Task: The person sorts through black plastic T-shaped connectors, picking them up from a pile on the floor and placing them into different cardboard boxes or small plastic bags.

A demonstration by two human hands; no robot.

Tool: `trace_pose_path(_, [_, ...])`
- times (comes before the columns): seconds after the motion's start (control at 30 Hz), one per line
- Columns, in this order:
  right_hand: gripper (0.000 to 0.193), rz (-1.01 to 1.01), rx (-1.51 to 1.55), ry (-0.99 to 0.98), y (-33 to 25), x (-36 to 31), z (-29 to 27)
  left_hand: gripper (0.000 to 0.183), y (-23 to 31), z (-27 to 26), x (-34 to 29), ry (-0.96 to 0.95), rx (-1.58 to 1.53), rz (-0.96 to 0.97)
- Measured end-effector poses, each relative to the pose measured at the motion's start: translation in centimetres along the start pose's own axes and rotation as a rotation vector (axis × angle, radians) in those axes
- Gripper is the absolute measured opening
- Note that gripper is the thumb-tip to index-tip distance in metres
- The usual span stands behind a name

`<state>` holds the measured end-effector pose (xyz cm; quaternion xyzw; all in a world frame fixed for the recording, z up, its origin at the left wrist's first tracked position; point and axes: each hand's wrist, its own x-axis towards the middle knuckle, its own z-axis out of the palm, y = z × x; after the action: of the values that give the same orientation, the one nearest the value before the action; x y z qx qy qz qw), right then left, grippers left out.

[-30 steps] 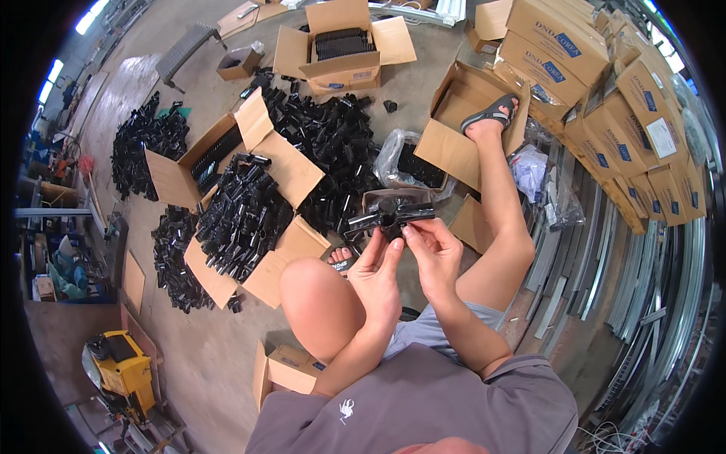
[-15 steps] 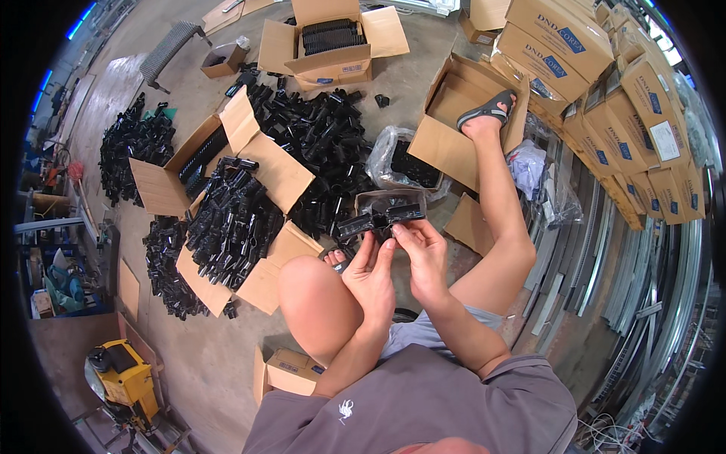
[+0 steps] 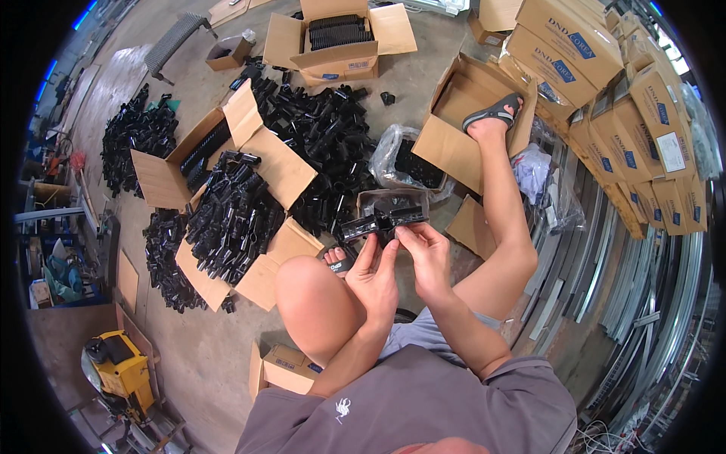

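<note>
Between my knees, both hands hold a black bracket-like part [image 3: 360, 228] with two wings spread to the sides and a narrow middle. My left hand [image 3: 373, 281] pinches it from below, thumb and fingers near the middle. My right hand [image 3: 427, 257] grips it under the right wing, thumb close to the left thumb. Whatever small piece may be between the fingertips is too small to make out. Just beyond the part is a small open carton [image 3: 418, 198], mostly hidden behind it. A plastic-lined box [image 3: 414, 168] of small black pieces stands farther off.
Heaps of black parts [image 3: 325, 136] cover the floor ahead, and more lie over an open carton [image 3: 283, 180] at left. My foot rests in an open box [image 3: 446, 147]. Stacked cartons [image 3: 643, 125] and metal profiles [image 3: 597, 265] line the right; a yellow machine [image 3: 128, 371] stands lower left.
The view has shifted slightly, so the surroundings sit a little differently in the picture. Both hands keep nearly the same hold on the black bracket-like part.
</note>
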<state>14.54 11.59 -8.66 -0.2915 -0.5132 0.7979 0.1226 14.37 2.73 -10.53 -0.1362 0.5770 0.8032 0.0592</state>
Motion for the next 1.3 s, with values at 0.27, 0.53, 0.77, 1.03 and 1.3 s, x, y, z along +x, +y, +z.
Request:
trace_pose_path(0.27, [0.017,-0.080,0.021,-0.023,1.4,0.1,-0.4,0.045,0.3,0.5,0.1,0.022,-0.022,0.014])
trace_pose_path(0.53, [0.019,-0.115,0.022,-0.013,1.9,0.2,-0.7,0.044,0.7,0.7,0.2,0.019,-0.078,-0.068])
trace_pose_path(0.77, [0.018,-0.049,-0.049,-0.026,2.5,0.8,-0.7,0.045,0.6,0.4,0.3,0.017,-0.094,-0.037])
trace_pose_path(1.03, [0.017,-0.045,-0.012,-0.009,1.6,0.3,-0.8,0.047,0.4,0.6,0.3,-0.020,-0.091,-0.071])
trace_pose_path(1.3, [0.018,-0.121,0.031,-0.014,2.9,0.6,-1.2,0.049,0.2,0.3,0.5,-0.020,-0.081,-0.067])
